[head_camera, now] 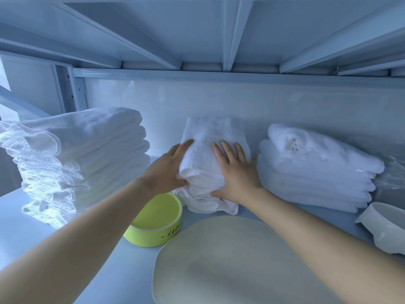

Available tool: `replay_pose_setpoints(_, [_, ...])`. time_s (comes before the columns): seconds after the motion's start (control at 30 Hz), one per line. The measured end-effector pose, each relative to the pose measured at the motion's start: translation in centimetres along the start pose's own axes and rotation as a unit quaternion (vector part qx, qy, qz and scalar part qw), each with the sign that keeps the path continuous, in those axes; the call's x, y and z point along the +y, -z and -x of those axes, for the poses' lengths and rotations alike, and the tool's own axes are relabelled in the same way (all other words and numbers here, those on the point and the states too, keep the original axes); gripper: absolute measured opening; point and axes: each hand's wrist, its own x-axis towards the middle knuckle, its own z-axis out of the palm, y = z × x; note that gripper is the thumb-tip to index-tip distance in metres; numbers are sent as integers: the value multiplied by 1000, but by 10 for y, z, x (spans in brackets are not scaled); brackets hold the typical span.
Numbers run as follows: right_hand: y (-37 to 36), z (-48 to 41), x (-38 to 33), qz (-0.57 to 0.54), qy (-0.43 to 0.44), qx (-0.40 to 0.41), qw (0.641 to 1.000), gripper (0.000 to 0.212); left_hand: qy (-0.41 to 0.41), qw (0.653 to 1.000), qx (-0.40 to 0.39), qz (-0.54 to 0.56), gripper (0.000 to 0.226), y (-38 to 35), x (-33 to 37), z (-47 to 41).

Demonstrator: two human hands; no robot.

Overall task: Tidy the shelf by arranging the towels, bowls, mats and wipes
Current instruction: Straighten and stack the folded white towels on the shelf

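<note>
Towels in the middle stack (215,137) sit at the back of the shelf (26,233), between a taller left stack (87,137) and a right stack (317,172). The left grip (167,170) cups the pile's left side, fingers fairly straight along the cloth. The right grip (235,172) lies flat on its front right, fingers spread, so neither is clamped on anything.

This looks like the squaring-up step: pressing the pile so its edges line up. The lower towels bulge and spill forward at the base, so the next move likely calls for tucking those folds in and setting the pile level with its neighbours.

The cloth is soft white terry that will probably slump, not shift as a block. The left stack has wavy stitched hems; the right stack carries a rolled towel on top. Nearer lie a round green bowl (153,218), a smooth oval cream mat (230,260) and a glossy white bowl (385,224). Crinkled clear plastic (392,172) sits far right.
</note>
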Motion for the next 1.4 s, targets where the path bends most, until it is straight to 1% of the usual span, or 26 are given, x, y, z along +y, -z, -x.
replay_pose_setpoints(0.1, [-4,-2,-12,30,-10,23,999,121,17,1000,-12,17,105,1,-2,6])
replay_pose_setpoints(0.23, [-2,-8,-7,5,6,39,999,111,22,997,-56,45,113,2,-7,14])
replay_pose_setpoints(0.3, [1,-13,0,-20,3,55,998,106,65,993,-71,69,123,1,-5,18])
replay_pose_setpoints(0.33, [2,-16,3,-35,-2,61,998,103,94,990,-78,65,127,0,-3,19])
replay_pose_setpoints(0.37, [3,-19,5,-51,-9,67,996,101,124,987,-89,46,127,-1,-3,19])
replay_pose_setpoints(0.4, [4,-21,7,-69,-17,73,995,98,150,983,-105,21,118,-3,-4,19])
replay_pose_setpoints(0.47, [7,-25,10,-96,-29,85,991,95,172,975,-139,-13,81,-5,-4,17])
replay_pose_setpoints(0.5, [8,-26,11,-100,-30,87,991,94,171,973,-156,-21,67,-5,-4,15])
replay_pose_setpoints(0.53, [10,-28,12,-102,-30,86,991,93,167,970,-173,-22,63,-5,-4,12])
replay_pose_setpoints(0.6, [12,-31,13,-108,-33,88,990,90,158,967,-200,-22,64,-4,-3,8])
replay_pose_setpoints(0.67, [13,-33,13,-116,-42,92,988,90,141,967,-208,-25,61,-3,0,5])
replay_pose_setpoints(0.77, [14,-35,16,-129,-52,92,986,90,128,971,-201,-18,56,-6,2,4])
replay_pose_setpoints(0.9, [19,-40,19,-138,-51,95,985,87,101,979,-175,15,55,-17,12,3])
replay_pose_setpoints(0.97, [22,-43,18,-144,-49,96,984,87,91,980,-177,27,55,-18,20,5])
replay_pose_setpoints(1.1, [17,-36,10,-117,-16,85,989,87,84,977,-195,4,33,-12,17,10])
replay_pose_setpoints(1.2, [6,-21,6,-104,12,96,990,87,99,976,-193,-19,47,3,9,17])
replay_pose_setpoints(1.23, [3,-16,6,-110,17,106,988,88,98,977,-185,-33,48,10,7,18])
replay_pose_setpoints(1.33, [-5,-8,8,-125,33,127,983,87,96,983,-146,-65,41,24,7,19])
replay_pose_setpoints(1.4, [-4,-8,11,-130,44,132,982,86,99,987,-105,-65,44,28,6,17])
